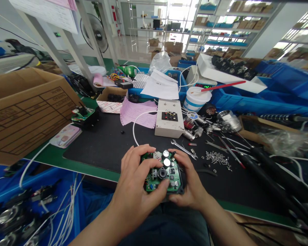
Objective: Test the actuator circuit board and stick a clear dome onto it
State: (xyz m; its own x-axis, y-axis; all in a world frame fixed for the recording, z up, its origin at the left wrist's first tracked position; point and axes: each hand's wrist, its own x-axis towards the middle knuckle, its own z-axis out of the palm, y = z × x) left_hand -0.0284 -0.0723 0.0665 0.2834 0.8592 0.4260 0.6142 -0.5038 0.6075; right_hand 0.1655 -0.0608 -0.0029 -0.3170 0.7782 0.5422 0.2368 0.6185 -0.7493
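A green circuit board (172, 177) set in a dark housing is held between my hands near the front edge of the bench. It carries silver round capacitors and a black round part (162, 173) at its middle. My left hand (141, 174) reaches over the board, with index finger and thumb on either side of that black part. My right hand (190, 181) grips the right side of the housing, thumb below and fingers along the upper corner. The housing's underside and much of the board's left edge are hidden.
Beyond the board stands a grey box with switches (169, 128). To the right lie a wrench (184, 149), a pile of screws (217, 158) and black-handled tools (261, 174). A cardboard box (30, 112) and another circuit board (83, 116) stand left, above a blue bin (77, 205) of parts.
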